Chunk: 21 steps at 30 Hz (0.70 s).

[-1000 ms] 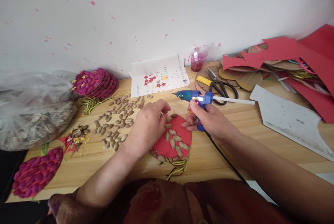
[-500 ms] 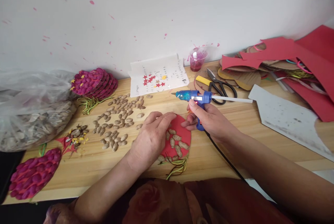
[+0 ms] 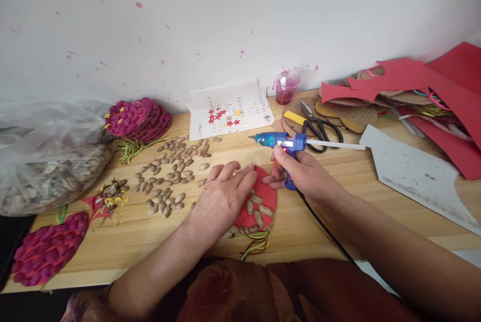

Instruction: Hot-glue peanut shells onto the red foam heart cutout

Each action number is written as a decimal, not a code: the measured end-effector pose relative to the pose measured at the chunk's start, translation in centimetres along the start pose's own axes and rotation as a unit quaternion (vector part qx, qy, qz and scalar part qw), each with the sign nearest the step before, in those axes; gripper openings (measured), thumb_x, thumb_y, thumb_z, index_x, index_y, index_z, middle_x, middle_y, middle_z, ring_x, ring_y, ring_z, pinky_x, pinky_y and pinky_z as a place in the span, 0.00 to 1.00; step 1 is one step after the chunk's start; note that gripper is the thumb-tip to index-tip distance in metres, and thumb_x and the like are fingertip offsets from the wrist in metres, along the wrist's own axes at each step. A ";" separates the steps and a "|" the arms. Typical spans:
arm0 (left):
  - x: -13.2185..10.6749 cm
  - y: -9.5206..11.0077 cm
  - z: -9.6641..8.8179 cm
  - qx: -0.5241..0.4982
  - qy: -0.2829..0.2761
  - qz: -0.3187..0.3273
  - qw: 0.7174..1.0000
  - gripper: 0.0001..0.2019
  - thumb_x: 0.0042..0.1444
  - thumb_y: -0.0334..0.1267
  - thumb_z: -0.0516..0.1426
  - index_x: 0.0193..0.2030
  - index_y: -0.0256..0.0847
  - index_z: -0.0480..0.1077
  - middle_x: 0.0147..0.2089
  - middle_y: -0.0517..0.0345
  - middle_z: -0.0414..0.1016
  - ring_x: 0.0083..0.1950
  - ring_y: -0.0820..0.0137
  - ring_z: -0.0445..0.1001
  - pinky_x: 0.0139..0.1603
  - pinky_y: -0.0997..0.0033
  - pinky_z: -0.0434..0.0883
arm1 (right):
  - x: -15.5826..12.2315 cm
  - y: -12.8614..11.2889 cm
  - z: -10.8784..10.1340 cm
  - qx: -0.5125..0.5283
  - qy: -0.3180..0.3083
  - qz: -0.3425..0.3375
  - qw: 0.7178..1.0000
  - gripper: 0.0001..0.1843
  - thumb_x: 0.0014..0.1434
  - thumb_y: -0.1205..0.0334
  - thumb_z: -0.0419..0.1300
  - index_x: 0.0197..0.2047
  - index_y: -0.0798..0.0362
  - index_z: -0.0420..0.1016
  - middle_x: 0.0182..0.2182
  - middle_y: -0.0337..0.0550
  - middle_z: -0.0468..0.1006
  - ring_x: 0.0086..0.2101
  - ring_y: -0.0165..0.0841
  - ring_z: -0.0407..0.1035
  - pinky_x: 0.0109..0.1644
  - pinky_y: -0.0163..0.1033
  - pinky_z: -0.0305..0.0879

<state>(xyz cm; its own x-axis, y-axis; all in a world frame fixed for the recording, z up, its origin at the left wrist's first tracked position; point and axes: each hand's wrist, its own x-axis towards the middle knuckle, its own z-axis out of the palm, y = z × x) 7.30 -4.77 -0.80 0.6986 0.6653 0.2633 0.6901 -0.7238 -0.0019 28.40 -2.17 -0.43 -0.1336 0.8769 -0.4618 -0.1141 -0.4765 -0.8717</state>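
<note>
1. Red disc [image 3: 268,187] on the tabletop [image 3: 293,242]: brown pods [image 3: 258,218] cover part; red remains bare.
2. Left hand [image 3: 225,194], curved over disc; any pinch hidden.
3. Right hand [image 3: 304,174], gripping glue gun [image 3: 298,142].
4. Loose pods [image 3: 178,164], unplaced.

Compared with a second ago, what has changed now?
The left hand has shifted rightward and nearer the wearer, flattening over the left side of the red disc and covering more peanuts. Whether it let go of anything is hidden. The right hand still holds the glue gun in about the same place.
</note>
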 end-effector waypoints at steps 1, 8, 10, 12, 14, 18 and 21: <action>0.1 -0.1 -0.1 0.001 0.001 0.003 1.000 0.16 0.68 0.27 0.51 0.60 0.31 0.68 0.54 0.46 0.80 0.56 0.55 0.68 0.52 0.56 0.66 | 0.0 0.0 0.0 -0.001 0.002 0.001 1.000 0.23 0.58 0.38 0.65 0.34 0.49 0.69 0.21 0.32 0.73 0.28 0.34 0.82 0.33 0.34 0.78; 0.4 -0.2 -0.3 -0.009 -0.023 -0.008 1.000 0.11 0.70 0.32 0.51 0.56 0.37 0.70 0.59 0.53 0.78 0.59 0.58 0.68 0.57 0.56 0.63 | -0.2 -0.1 0.0 -0.007 0.016 0.005 1.000 0.24 0.54 0.38 0.69 0.34 0.50 0.70 0.22 0.34 0.74 0.27 0.34 0.81 0.33 0.35 0.79; 0.5 -0.1 -0.5 -0.007 -0.034 -0.009 0.999 0.11 0.71 0.34 0.51 0.56 0.38 0.69 0.59 0.55 0.78 0.59 0.60 0.68 0.57 0.57 0.63 | -0.3 0.0 0.1 -0.009 0.032 0.007 0.999 0.22 0.56 0.40 0.68 0.33 0.50 0.70 0.21 0.35 0.74 0.26 0.35 0.80 0.31 0.34 0.79; 0.7 0.0 -0.6 -0.006 -0.045 -0.017 0.999 0.11 0.72 0.36 0.50 0.56 0.39 0.69 0.58 0.56 0.78 0.59 0.60 0.67 0.57 0.57 0.62 | -0.2 0.1 0.2 -0.014 0.051 0.000 0.999 0.18 0.58 0.44 0.68 0.34 0.50 0.71 0.22 0.36 0.74 0.27 0.35 0.81 0.30 0.33 0.78; 0.8 0.0 -0.6 -0.004 -0.055 -0.018 0.998 0.11 0.72 0.36 0.50 0.56 0.39 0.68 0.57 0.55 0.77 0.60 0.60 0.67 0.57 0.57 0.62 | -0.1 0.2 0.1 -0.017 0.056 -0.003 0.998 0.16 0.59 0.47 0.68 0.36 0.50 0.72 0.23 0.38 0.75 0.29 0.38 0.82 0.33 0.36 0.80; 0.8 0.1 -0.5 -0.007 -0.072 -0.018 0.997 0.10 0.72 0.35 0.50 0.53 0.37 0.69 0.55 0.53 0.76 0.57 0.60 0.67 0.56 0.57 0.63 | 0.3 0.5 -0.2 -0.012 0.069 -0.008 0.997 0.18 0.53 0.46 0.71 0.37 0.47 0.72 0.24 0.38 0.75 0.27 0.40 0.82 0.34 0.41 0.83; 0.7 0.2 -0.4 -0.007 -0.061 -0.015 0.998 0.08 0.72 0.35 0.50 0.51 0.37 0.69 0.53 0.53 0.76 0.56 0.60 0.66 0.56 0.57 0.63 | 0.4 0.7 -0.1 -0.012 0.067 -0.028 0.997 0.19 0.51 0.46 0.72 0.37 0.46 0.71 0.24 0.37 0.75 0.27 0.41 0.81 0.35 0.45 0.84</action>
<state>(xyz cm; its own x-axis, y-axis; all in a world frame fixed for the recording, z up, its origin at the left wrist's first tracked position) 7.83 -4.55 -0.28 0.6966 0.7029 0.1437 0.7083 -0.7057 0.0180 28.41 -2.13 -1.20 0.0050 0.9031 -0.4295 -0.0948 -0.4271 -0.8992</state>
